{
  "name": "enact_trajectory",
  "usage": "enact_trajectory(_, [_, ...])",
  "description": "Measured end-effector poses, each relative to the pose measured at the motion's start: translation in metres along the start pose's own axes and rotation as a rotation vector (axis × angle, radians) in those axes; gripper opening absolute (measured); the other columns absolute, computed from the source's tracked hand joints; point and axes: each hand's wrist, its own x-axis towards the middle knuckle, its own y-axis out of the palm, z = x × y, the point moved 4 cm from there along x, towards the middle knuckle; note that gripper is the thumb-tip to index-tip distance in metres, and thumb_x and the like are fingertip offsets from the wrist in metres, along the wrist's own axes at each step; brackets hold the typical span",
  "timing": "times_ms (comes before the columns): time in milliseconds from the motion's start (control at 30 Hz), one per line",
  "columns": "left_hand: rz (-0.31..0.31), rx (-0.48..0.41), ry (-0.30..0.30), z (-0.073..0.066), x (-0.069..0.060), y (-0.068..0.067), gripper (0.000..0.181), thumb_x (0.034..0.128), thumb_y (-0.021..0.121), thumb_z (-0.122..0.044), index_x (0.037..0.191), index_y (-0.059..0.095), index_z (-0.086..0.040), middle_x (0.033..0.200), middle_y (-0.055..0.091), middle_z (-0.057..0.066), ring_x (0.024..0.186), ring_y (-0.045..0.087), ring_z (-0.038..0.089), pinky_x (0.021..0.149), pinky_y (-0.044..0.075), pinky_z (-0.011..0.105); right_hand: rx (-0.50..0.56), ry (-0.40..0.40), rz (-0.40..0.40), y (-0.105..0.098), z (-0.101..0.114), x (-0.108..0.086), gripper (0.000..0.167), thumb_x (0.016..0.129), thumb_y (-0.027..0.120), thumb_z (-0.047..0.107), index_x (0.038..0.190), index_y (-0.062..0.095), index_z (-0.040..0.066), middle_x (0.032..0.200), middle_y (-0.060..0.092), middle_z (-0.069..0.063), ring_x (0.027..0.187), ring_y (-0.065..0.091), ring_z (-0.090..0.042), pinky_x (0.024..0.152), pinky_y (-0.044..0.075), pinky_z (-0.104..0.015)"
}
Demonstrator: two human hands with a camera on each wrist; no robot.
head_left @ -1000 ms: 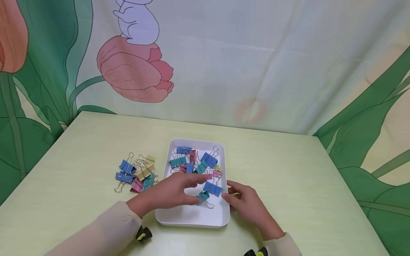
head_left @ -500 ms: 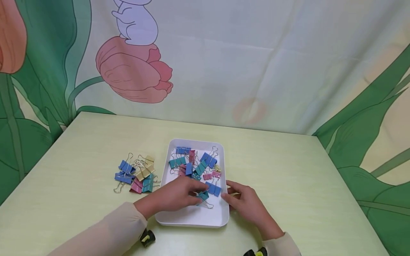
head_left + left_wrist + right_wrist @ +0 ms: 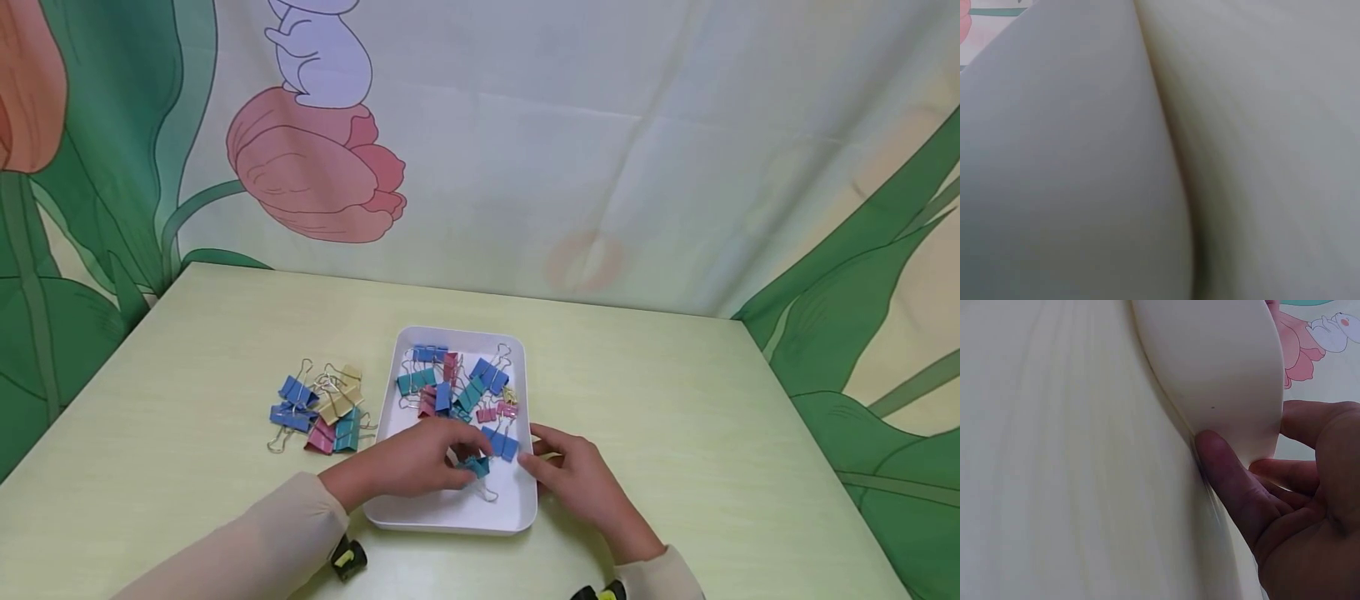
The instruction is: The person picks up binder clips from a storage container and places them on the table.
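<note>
My left hand [image 3: 420, 457] is over the lower part of the white tray [image 3: 450, 512], with thumb and fingers pinching a teal binder clip [image 3: 478, 467]. The clip's wire handle points toward the tray's near side. At the tray's right edge, my right hand [image 3: 577, 479] grips the wall; the right wrist view shows my hand [image 3: 1297, 506] with its fingers against the pale tray wall [image 3: 1222, 375]. Blue, teal, pink and yellow clips lie in the tray, among them a blue clip [image 3: 501, 444] beside my left fingertips. The left wrist view shows no hand.
Left of the tray, a loose pile holds blue clips [image 3: 292, 417], yellow clips [image 3: 341, 402], a pink clip [image 3: 320, 436] and a teal clip [image 3: 347, 429]. The pale table [image 3: 637, 375] ends at a printed curtain [image 3: 480, 167] behind.
My left hand has lowered toward the teal clip and closed on it; the clip has shifted slightly toward the tray's near side. My right hand has stayed in place.
</note>
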Motion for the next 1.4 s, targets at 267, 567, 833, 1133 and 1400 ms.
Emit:
enact_trajectory(267, [0.002, 0.004, 0.007, -0.001, -0.001, 0.0, 0.026, 0.0877, 0.068, -0.016, 0.114, 0.067, -0.014, 0.1, 0.066, -0.008, 0.091, 0.06, 0.013, 0.083, 0.056, 0.028, -0.006, -0.005, -0.003, 0.0, 0.0, 0.0, 0.05, 0.09, 0.069, 0.024, 0.136, 0.056, 0.01, 0.105, 0.068, -0.012, 0.084, 0.069, -0.017, 0.067, 0.06, -0.029])
enact_trajectory(567, [-0.022, -0.021, -0.005, -0.002, -0.006, -0.005, 0.025, 0.0867, 0.069, -0.015, 0.112, 0.066, -0.015, 0.095, 0.064, -0.009, 0.09, 0.06, 0.012, 0.079, 0.054, 0.021, -0.009, 0.003, -0.004, 0.0, 0.001, 0.0, 0.05, 0.091, 0.068, 0.024, 0.137, 0.055, 0.01, 0.107, 0.067, -0.012, 0.084, 0.069, -0.017, 0.068, 0.06, -0.029])
enact_trajectory(833, [-0.072, -0.044, -0.006, -0.001, -0.013, -0.012, 0.026, 0.0864, 0.068, -0.014, 0.112, 0.065, -0.014, 0.094, 0.063, -0.008, 0.09, 0.059, 0.011, 0.082, 0.056, 0.026, -0.02, 0.019, -0.003, 0.001, -0.001, 0.001, 0.05, 0.091, 0.068, 0.025, 0.137, 0.055, 0.012, 0.106, 0.067, -0.01, 0.083, 0.068, -0.016, 0.068, 0.06, -0.029])
enact_trajectory(1133, [-0.173, -0.099, -0.013, -0.007, -0.029, -0.032, 0.028, 0.0857, 0.069, -0.014, 0.113, 0.066, -0.015, 0.1, 0.063, -0.004, 0.095, 0.059, 0.014, 0.083, 0.056, 0.024, -0.023, 0.025, 0.0, 0.002, -0.002, 0.002, 0.051, 0.09, 0.068, 0.026, 0.138, 0.054, 0.012, 0.107, 0.067, -0.009, 0.083, 0.068, -0.016, 0.068, 0.06, -0.029])
enact_trajectory(1400, [-0.252, -0.081, 0.028, -0.007, -0.044, -0.051, 0.026, 0.0876, 0.067, -0.014, 0.113, 0.065, -0.017, 0.108, 0.064, -0.003, 0.1, 0.061, 0.015, 0.087, 0.056, 0.028, -0.025, 0.031, -0.001, 0.002, -0.001, 0.001, 0.052, 0.09, 0.069, 0.027, 0.138, 0.054, 0.012, 0.106, 0.067, -0.009, 0.082, 0.067, -0.016, 0.068, 0.059, -0.029])
